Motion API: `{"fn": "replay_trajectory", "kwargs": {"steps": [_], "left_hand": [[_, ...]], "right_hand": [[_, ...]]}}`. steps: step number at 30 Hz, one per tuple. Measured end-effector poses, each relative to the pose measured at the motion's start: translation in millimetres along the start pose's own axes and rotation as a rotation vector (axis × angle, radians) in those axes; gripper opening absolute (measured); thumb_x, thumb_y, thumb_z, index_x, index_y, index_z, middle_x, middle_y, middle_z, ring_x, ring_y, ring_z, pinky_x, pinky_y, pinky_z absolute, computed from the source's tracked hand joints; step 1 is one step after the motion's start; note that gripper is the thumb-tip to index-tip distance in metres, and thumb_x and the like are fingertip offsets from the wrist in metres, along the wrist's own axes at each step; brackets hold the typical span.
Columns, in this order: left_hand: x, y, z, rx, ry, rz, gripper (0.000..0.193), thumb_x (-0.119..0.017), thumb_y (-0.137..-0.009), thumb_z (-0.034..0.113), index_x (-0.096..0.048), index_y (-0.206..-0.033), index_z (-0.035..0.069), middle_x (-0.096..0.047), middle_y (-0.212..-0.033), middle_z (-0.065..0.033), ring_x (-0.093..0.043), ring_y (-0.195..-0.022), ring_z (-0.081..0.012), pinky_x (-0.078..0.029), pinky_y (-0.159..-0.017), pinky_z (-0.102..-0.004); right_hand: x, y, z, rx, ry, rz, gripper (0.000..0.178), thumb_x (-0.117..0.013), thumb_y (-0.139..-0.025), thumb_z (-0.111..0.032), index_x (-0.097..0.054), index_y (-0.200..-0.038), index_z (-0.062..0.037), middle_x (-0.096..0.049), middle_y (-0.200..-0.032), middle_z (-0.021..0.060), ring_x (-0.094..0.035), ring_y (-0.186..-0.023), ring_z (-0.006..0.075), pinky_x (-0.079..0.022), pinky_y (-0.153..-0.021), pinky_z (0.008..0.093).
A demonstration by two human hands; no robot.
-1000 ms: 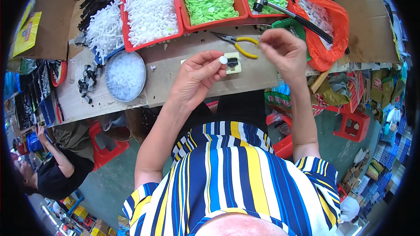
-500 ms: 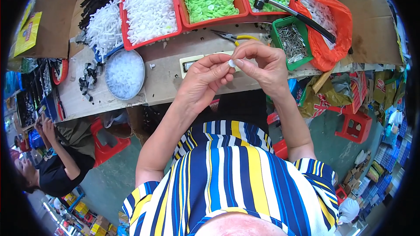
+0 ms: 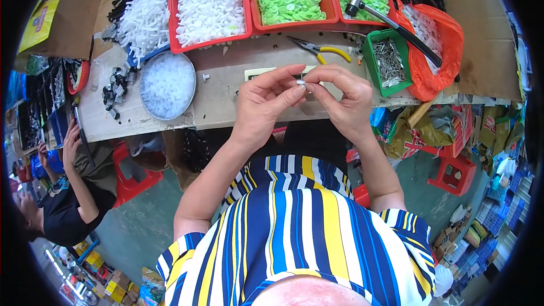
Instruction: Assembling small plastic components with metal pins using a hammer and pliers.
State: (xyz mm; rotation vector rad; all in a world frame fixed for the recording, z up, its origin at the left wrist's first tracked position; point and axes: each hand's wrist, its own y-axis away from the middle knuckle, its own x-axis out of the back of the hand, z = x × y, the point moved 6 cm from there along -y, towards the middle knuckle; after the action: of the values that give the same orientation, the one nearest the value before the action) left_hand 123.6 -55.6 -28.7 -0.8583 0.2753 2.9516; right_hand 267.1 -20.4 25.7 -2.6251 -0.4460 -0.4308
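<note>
White cap [image 3: 300, 82] is pinched between thumb and index of the left hand [image 3: 263, 102], other fingers loosely curled. Right hand [image 3: 343, 97] is held just beside it at 3–4 o'clock, thumb and index nearly together; whether anything is gripped there cannot be told. From cap: pliers [image 3: 313, 49] placed at 1 o'clock, hammer [image 3: 396, 25] at 2, dish [image 3: 168, 117] of white pieces at 9.
</note>
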Motion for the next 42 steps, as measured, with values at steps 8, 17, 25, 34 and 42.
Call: {"fn": "replay_trajectory", "kwargs": {"steps": [8, 17, 25, 34, 42], "left_hand": [[11.8, 8.1, 10.0, -0.098, -0.228, 0.08, 0.03, -0.071, -0.088, 0.001, -0.068, -0.118, -0.001, -0.068, -0.1, -0.0054, -0.064, -0.086, -0.0099, -0.053, -0.075, -0.0228], [31.6, 34.8, 41.8, -0.681, -1.36, 0.223, 0.033, -0.077, -0.075, 0.001, -0.07, -0.107, 0.002, -0.063, -0.099, -0.0128, -0.063, -0.092, -0.0296, -0.052, -0.075, -0.0358], [27.1, 33.9, 21.8, -0.798, -1.547, 0.02, 0.037, -0.077, -0.073, 0.004, -0.069, -0.109, 0.004, -0.059, -0.109, -0.0131, -0.059, -0.104, -0.0331, -0.05, -0.086, -0.043], [23.4, 28.7, 20.5, -0.841, -1.67, -0.04, 0.035, -0.077, -0.075, 0.013, -0.069, -0.109, 0.006, -0.059, -0.109, -0.0107, -0.059, -0.104, -0.0302, -0.049, -0.083, -0.0405], [11.6, 24.1, 27.1, -0.878, -1.9, -0.178, 0.03, -0.073, -0.079, 0.019, -0.068, -0.106, 0.006, -0.06, -0.101, -0.0081, -0.06, -0.098, -0.0264, -0.048, -0.078, -0.0366]], "right_hand": [[-15.4, -0.5, 7.1, 0.02, 0.016, -0.033, 0.012, -0.071, -0.08, 0.003, -0.066, -0.091, 0.0025, -0.066, -0.089, 0.0127, -0.067, -0.081, 0.0258, -0.053, -0.07, 0.0328], [-44.7, -9.2, 29.4, 0.109, 0.16, -0.072, 0.012, -0.073, -0.077, 0.001, -0.068, -0.088, -0.0014, -0.062, -0.092, 0.0087, -0.062, -0.084, 0.0254, -0.049, -0.071, 0.0359], [-52.6, -12.0, 33.1, 0.167, 0.223, -0.102, 0.012, -0.074, -0.075, -0.003, -0.067, -0.086, -0.0025, -0.061, -0.091, 0.0079, -0.06, -0.084, 0.0268, -0.047, -0.072, 0.0379], [-51.9, -14.9, 34.4, 0.121, 0.205, -0.155, 0.011, -0.072, -0.077, -0.002, -0.066, -0.086, -0.0018, -0.061, -0.092, 0.0093, -0.06, -0.086, 0.0285, -0.047, -0.075, 0.0386], [17.6, -14.2, 22.9, 0.039, 0.378, 0.018, 0.01, -0.072, -0.08, 0.0, -0.067, -0.089, -0.0011, -0.065, -0.097, 0.0124, -0.065, -0.09, 0.0282, -0.052, -0.078, 0.036]]}}
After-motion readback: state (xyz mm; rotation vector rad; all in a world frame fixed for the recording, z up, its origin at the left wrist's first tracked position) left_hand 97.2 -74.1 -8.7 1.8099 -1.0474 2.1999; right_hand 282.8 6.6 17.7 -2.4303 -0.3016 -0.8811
